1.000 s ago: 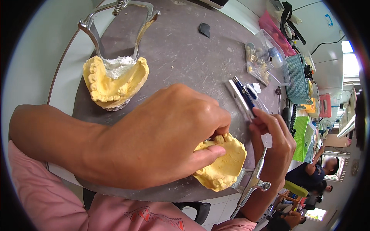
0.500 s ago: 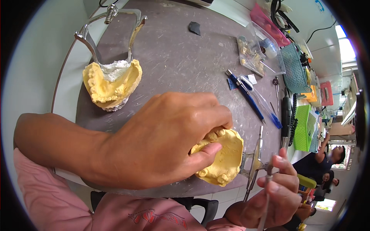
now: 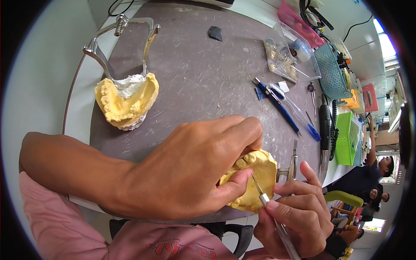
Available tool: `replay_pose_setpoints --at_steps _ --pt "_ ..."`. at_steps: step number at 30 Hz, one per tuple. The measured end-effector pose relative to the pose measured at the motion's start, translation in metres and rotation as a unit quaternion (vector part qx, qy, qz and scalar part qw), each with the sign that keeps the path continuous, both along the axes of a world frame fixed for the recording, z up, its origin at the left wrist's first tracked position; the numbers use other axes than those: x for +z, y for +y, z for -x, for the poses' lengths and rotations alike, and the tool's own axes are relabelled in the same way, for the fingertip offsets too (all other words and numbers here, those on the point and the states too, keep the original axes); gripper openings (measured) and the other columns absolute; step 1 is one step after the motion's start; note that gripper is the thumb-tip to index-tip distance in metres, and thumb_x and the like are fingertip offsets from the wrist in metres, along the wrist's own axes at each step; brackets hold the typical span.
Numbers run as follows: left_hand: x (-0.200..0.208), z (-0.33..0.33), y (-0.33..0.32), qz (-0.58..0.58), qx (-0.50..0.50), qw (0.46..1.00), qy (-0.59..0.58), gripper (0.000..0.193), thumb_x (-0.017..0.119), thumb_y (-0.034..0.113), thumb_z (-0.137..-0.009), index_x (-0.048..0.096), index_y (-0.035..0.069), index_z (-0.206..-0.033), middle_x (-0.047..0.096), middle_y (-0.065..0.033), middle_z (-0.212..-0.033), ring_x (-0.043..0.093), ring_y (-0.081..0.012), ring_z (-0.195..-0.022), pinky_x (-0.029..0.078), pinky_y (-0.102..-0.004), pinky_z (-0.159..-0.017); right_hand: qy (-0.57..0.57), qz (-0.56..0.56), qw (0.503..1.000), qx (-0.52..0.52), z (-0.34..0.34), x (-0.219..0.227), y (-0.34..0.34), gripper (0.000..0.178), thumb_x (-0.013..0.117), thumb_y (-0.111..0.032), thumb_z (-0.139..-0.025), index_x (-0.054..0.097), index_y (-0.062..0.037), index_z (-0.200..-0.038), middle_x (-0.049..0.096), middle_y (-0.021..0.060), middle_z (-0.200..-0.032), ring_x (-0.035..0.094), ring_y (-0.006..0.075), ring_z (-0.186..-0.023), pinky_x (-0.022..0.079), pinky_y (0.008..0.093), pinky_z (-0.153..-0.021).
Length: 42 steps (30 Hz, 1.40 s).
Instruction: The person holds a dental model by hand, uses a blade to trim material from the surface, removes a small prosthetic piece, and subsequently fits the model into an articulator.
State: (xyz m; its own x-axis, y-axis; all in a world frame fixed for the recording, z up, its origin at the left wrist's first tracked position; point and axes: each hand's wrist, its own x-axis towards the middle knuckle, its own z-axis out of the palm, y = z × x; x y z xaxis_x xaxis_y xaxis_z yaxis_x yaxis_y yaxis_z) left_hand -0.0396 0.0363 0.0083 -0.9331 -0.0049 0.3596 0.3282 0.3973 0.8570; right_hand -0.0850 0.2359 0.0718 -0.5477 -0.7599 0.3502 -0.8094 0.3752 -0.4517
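My left hand (image 3: 195, 169) is closed around the yellow plaster dental cast (image 3: 265, 177) near the table's front edge, its thumb lying on the cast's inner side. Metal articulator parts (image 3: 294, 162) stick out to the right of that cast. In my right hand (image 3: 299, 212) is a slim metal carving tool (image 3: 284, 239), held like a pen. Its thin tip points at the cast's inner surface, close to my left thumb; whether it touches cannot be made out. A second yellow dental cast (image 3: 149, 97) with white plaster rests at the left, joined to a metal articulator frame (image 3: 149, 41).
On the right lie a blue pen (image 3: 277, 108), a clear plastic box (image 3: 281, 60) and a black handpiece (image 3: 324, 125). Teal (image 3: 331, 71) and green baskets (image 3: 345, 138) line that side. A dark scrap (image 3: 215, 33) lies at the back. Other people (image 3: 377, 169) are at far right.
My right hand has moved left and turned the tool, bringing its tip over the cast. My left hand still grips the cast, slightly lower in view.
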Motion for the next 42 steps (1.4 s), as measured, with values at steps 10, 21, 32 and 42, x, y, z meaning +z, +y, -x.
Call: replay_pose_setpoints --at_steps 10,21,32,42 --pt "-0.001 -0.002 0.001 -0.012 0.000 1.000 -0.006 0.027 0.074 0.002 -0.079 0.057 -0.003 -0.099 0.062 -0.0111 -0.088 0.063 -0.0159 -0.062 0.051 -0.0265 -0.050 0.021 -0.019 0.999 0.029 -0.002 -0.002 0.004 0.021 0.079 -0.011 -0.079 0.062 -0.0100 -0.092 0.067 0.0053 -0.074 0.072 0.0235 -0.084 0.045 0.0587 -0.104" --pt "-0.003 -0.002 0.000 -0.013 -0.003 1.000 0.000 0.029 0.073 0.000 -0.077 0.057 -0.003 -0.100 0.062 -0.0115 -0.089 0.061 -0.0164 -0.062 0.049 -0.0281 -0.051 0.082 -0.029 0.995 0.057 0.002 0.000 -0.006 0.026 0.080 0.000 -0.072 0.063 -0.0059 -0.090 0.068 0.0082 -0.073 0.073 0.0238 -0.078 0.053 0.0537 -0.096" --pt "-0.001 -0.002 0.001 -0.016 -0.005 1.000 -0.003 0.028 0.071 -0.001 -0.077 0.056 -0.002 -0.100 0.061 -0.0120 -0.088 0.062 -0.0174 -0.063 0.049 -0.0285 -0.051 -0.020 -0.010 1.000 -0.012 -0.003 0.005 -0.003 0.026 0.090 -0.010 -0.068 0.071 -0.0124 -0.086 0.070 0.0012 -0.074 0.072 0.0171 -0.083 0.053 0.0485 -0.097" --pt "-0.004 -0.002 0.000 -0.018 0.002 1.000 0.001 0.026 0.070 -0.001 -0.077 0.056 -0.003 -0.099 0.060 -0.0115 -0.088 0.062 -0.0172 -0.063 0.049 -0.0281 -0.051 -0.018 -0.029 0.999 0.012 0.004 0.007 -0.007 0.027 0.090 -0.007 -0.067 0.072 -0.0094 -0.087 0.071 0.0039 -0.076 0.073 0.0193 -0.083 0.057 0.0439 -0.090"
